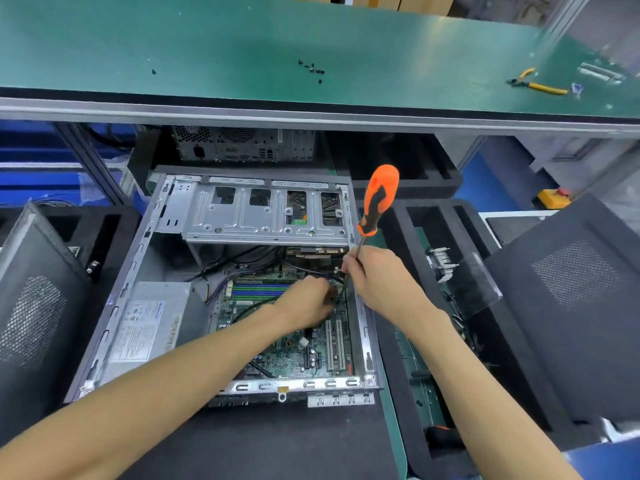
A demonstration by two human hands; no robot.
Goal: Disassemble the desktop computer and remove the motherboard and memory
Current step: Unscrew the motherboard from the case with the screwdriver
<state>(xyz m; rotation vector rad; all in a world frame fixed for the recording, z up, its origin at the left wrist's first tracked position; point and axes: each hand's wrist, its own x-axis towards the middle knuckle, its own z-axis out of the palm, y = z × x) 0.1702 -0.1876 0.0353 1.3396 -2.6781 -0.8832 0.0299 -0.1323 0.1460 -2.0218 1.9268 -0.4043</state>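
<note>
We're freeing cables over the motherboard (294,344) at frame centre — left hand (304,303) pinching a black cable (325,271), right hand (372,275) gripping the screwdriver (375,206) shaft; next, probably board screws.

Hands (306,299) inside open computer case (117,299)

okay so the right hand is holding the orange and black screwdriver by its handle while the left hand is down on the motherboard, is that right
Not quite. The head view shows the right hand gripping the screwdriver by its metal shaft, with the orange and black handle standing free above the fingers. The left hand is down on the motherboard, as you said.
</note>
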